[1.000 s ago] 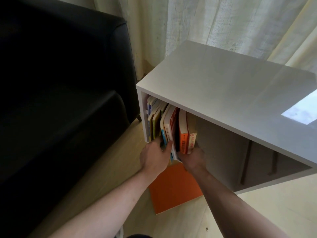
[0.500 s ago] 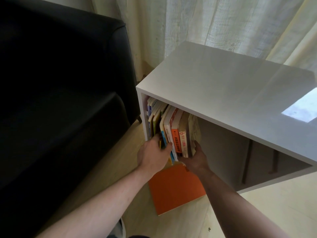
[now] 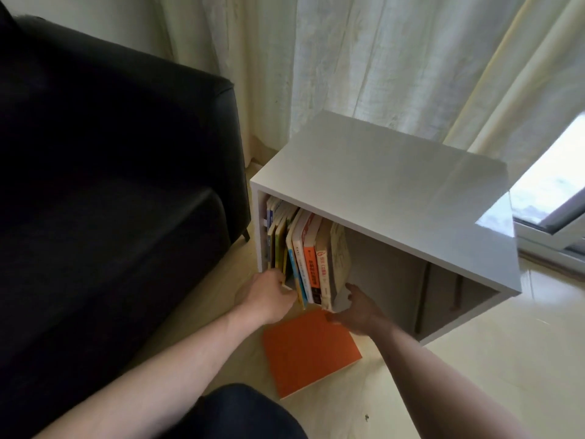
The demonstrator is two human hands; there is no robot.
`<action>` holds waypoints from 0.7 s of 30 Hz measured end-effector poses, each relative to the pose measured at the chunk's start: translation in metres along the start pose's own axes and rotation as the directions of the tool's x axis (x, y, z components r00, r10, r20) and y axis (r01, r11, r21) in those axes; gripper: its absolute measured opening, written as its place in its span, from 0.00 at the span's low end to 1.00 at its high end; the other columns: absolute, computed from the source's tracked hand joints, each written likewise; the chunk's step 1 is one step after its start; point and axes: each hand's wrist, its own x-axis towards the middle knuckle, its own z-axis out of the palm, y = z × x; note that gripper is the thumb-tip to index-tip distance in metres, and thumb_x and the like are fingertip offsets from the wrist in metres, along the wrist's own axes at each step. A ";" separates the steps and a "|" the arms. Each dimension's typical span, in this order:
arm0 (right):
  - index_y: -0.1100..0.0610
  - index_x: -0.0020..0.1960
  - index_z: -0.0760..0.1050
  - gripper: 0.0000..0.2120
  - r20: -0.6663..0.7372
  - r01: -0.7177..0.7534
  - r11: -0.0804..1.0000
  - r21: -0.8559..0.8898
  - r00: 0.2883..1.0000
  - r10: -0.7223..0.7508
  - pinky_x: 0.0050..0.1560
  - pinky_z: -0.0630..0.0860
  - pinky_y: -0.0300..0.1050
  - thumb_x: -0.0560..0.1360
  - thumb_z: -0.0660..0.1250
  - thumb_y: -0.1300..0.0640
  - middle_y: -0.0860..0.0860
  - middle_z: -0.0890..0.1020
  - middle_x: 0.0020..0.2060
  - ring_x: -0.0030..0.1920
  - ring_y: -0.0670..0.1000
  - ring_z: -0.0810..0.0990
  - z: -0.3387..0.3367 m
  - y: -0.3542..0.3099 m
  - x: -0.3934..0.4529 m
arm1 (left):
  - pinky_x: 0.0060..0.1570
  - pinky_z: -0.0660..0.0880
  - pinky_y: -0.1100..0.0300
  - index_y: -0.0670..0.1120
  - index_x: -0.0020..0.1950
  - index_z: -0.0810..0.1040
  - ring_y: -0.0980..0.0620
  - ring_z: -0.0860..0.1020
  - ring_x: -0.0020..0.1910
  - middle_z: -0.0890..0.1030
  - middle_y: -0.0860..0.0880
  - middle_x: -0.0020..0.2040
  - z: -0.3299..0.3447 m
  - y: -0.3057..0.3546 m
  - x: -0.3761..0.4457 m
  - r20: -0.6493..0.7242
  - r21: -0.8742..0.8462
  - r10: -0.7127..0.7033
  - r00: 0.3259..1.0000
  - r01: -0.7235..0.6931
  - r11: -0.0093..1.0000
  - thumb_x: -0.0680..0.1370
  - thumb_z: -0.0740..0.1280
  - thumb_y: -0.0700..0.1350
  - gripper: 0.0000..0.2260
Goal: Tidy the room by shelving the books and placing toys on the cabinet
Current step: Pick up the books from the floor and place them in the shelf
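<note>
Books (image 3: 308, 261) stand shelved at the left end of the cabinet (image 3: 395, 191). Left hand (image 3: 269, 296) steadies their spines; right hand (image 3: 361, 308), grip spread and empty, props the outermost. One orange book (image 3: 308, 350) remains on the floor; no toys visible.

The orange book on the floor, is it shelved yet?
Not yet. The orange book lies flat on the floor in front of the cabinet, outside it.

White open-fronted cabinet (image 3: 380, 185) on pale floor (image 3: 474, 375). Row of books (image 3: 308, 258) upright in left end of compartment, leaning slightly toward 1 o'clock. Orange book (image 3: 308, 351) flat on floor at 6 o'clock from the row, just before the cabinet front.
</note>
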 end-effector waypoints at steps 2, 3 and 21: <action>0.48 0.78 0.63 0.41 0.036 -0.019 0.997 -0.077 0.999 0.022 0.44 0.77 0.37 0.70 0.79 0.51 0.51 0.76 0.68 0.53 0.46 0.79 -0.019 -0.006 -0.027 | 0.45 0.85 0.55 0.53 0.54 0.80 0.55 0.83 0.43 0.83 0.53 0.48 -0.012 0.006 -0.007 0.085 0.064 -0.018 0.996 0.013 0.998 0.79 0.72 0.52 0.06; 0.48 0.77 0.65 0.39 0.053 -0.021 0.995 -0.103 0.998 0.026 0.51 0.77 0.40 0.71 0.78 0.50 0.50 0.76 0.69 0.58 0.48 0.79 -0.027 -0.008 -0.037 | 0.46 0.85 0.54 0.53 0.52 0.80 0.55 0.84 0.43 0.83 0.52 0.47 -0.018 0.010 -0.010 0.124 0.098 -0.021 0.992 0.009 0.995 0.79 0.72 0.51 0.05; 0.56 0.74 0.71 0.26 -0.218 -0.133 0.991 -0.028 0.968 0.124 0.55 0.76 0.40 0.78 0.72 0.54 0.54 0.80 0.66 0.60 0.52 0.81 -0.155 0.106 -0.318 | 0.58 0.78 0.58 0.53 0.68 0.78 0.54 0.79 0.58 0.82 0.54 0.62 -0.026 0.250 -0.189 0.560 0.192 0.508 0.654 -0.699 0.689 0.79 0.72 0.58 0.20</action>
